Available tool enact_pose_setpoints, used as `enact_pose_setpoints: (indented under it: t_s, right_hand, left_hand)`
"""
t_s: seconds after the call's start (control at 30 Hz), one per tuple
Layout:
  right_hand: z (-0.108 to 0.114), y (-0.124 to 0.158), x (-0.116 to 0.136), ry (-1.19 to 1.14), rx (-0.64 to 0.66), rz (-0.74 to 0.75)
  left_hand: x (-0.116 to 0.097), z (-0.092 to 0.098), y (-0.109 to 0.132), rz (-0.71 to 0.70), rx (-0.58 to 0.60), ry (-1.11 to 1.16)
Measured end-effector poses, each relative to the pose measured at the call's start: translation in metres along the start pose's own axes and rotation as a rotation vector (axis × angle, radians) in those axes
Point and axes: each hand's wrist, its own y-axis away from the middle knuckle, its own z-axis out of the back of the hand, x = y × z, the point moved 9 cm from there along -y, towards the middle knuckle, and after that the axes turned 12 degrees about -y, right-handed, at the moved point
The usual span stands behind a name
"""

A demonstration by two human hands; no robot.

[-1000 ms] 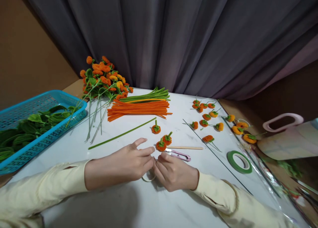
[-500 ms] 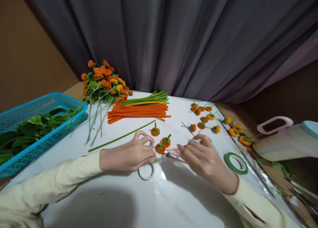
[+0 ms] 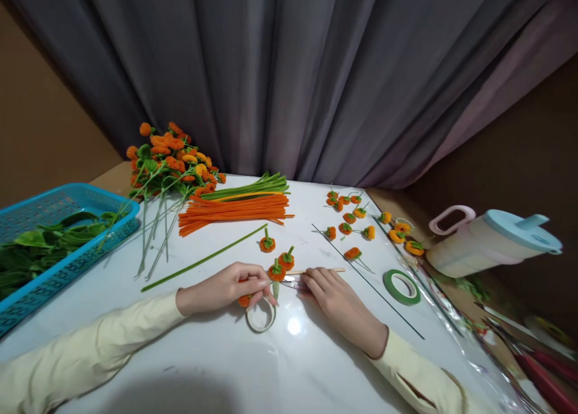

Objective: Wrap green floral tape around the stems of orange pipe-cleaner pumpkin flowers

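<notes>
My left hand (image 3: 241, 286) is closed around an orange fuzzy flower head (image 3: 244, 301), partly hidden by the fingers. Just below those fingers lies a pale tape ring (image 3: 261, 316). My right hand (image 3: 338, 302) rests low with bent fingers over a thin wooden stick (image 3: 336, 270) and a pink-handled metal tool (image 3: 295, 283); which of them it grips I cannot make out. Between the hands sit orange flower heads with green stems up, one (image 3: 277, 271) in front of another (image 3: 286, 259). A third flower head (image 3: 267, 243) stands behind them.
Bundled orange pipe cleaners (image 3: 235, 212) and green ones (image 3: 253, 185) lie at the back. A blue basket (image 3: 129, 212) of leaves and a flower bunch (image 3: 169, 155) are left. Rightward are several flower heads (image 3: 348, 227), green tape (image 3: 401, 287), a long wire (image 3: 383, 302) and a lidded jug (image 3: 469, 245).
My right hand has come down onto the stick and tool, uncovering an orange flower and the wire. The flower head in my left hand now shows. The view has shifted right.
</notes>
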Motion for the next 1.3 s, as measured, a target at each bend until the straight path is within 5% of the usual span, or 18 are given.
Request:
enact_pose_setpoints:
  t_s: [0.1, 0.2, 0.33, 0.43, 0.6, 0.8, 1.0, 1.13, 1.3]
  right_hand:
    - [-0.008, 0.001, 0.01, 0.195, 0.005, 0.108]
    - [0.0, 0.009, 0.004, 0.139, -0.024, 0.064]
    - [0.023, 0.025, -0.029, -0.445, -0.16, -0.261]
    - [0.02, 0.038, -0.046, -0.978, -0.255, -0.54]
    - [-0.017, 0.039, -0.032, -1.506, -0.058, -0.822]
    - [-0.01, 0.011, -0.028, -1.358, 0.241, -0.689]
    - [0.003, -0.02, -0.044, -1.137, 0.397, -0.576]
    - [-0.011, -0.027, -0.042, -1.209, 0.561, -0.567]
    - [-0.027, -0.026, -0.042, -1.353, 0.601, -0.609]
  left_hand:
    - [0.01, -0.007, -0.002, 0.036, -0.019, 0.27]
    - [0.026, -0.013, -0.002, 0.107, -0.04, 0.492]
    - [0.035, -0.015, -0.003, 0.111, -0.098, 0.637]
    - [0.036, -0.014, -0.004, 0.099, -0.149, 0.637]
    - [0.036, -0.019, -0.005, 0.099, -0.134, 0.502]
    - [0.028, -0.026, -0.003, -0.015, -0.025, 0.299]
    - [0.027, -0.031, 0.0, -0.013, 0.036, 0.276]
    - [0.029, -0.031, -0.001, -0.001, 0.048, 0.309]
    - [0.029, -0.032, -0.001, 0.0, 0.07, 0.329]
